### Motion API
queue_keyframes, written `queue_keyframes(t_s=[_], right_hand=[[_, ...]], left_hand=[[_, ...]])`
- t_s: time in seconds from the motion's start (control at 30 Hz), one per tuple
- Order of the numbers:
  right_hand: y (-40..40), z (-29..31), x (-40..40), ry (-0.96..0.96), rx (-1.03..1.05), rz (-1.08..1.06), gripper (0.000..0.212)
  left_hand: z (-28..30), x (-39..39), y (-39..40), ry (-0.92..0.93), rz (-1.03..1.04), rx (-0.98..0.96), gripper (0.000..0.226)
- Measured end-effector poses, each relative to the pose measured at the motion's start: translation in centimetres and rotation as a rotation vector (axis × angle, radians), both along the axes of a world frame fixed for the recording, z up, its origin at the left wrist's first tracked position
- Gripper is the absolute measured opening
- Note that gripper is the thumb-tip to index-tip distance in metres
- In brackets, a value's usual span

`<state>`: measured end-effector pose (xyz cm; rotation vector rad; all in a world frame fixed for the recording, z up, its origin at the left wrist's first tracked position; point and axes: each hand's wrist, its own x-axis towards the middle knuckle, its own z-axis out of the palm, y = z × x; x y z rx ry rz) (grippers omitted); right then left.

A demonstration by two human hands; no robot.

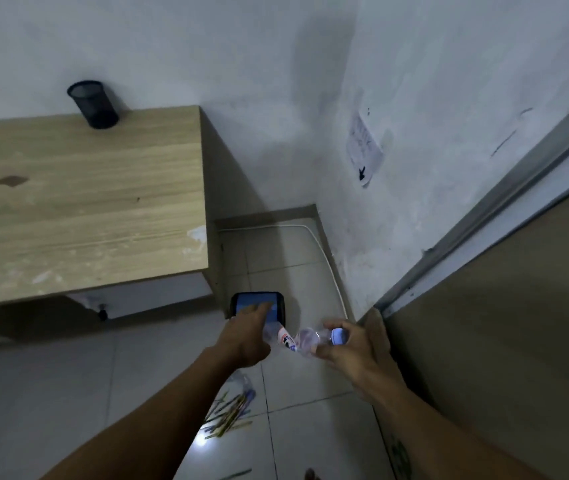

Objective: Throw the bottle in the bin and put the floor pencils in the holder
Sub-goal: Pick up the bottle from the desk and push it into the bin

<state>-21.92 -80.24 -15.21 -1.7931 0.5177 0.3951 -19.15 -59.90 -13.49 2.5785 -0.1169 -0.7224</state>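
Observation:
A clear plastic bottle (302,339) with a blue cap and a white and red label is crumpled between both hands. My left hand (246,336) grips its base end. My right hand (352,346) grips the cap end. Both hands hover just in front of a small black bin (281,306) with a blue liner on the floor beside the desk. Several coloured pencils (231,412) lie scattered on the floor tiles below my left forearm. One more pencil (238,474) lies at the bottom edge. A black mesh holder (93,105) stands on the desk's far edge by the wall.
A light wooden desk (82,202) fills the left side. White walls meet in a corner behind the bin, with a white cable (328,261) along the skirting. A brown door (501,323) and grey frame close off the right. A paper (364,148) hangs on the wall.

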Motion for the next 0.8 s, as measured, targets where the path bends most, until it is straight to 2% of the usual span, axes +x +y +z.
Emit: queue_keyframes(t_s=[0.17, 0.33, 0.67, 0.8], right_hand=[[1.2, -5.0, 0.2, 0.013, -0.001, -0.005, 0.05], [3.0, -11.5, 1.2, -0.067, -0.057, 0.052, 0.044], [6.2, -28.3, 2.8, -0.462, -0.212, 0.214, 0.038], [6.9, -34.8, 4.0, -0.587, -0.309, 0.221, 0.047]], left_hand=[[-5.2, 0.3, 1.8, 0.029, 0.207, -0.093, 0.084], [-12.7, 1.1, 3.1, 0.027, 0.225, -0.095, 0.078], [-29.7, 3.9, 6.4, -0.137, 0.219, -0.077, 0.055], [-35.8, 5.1, 7.2, -0.222, 0.212, -0.066, 0.05]])
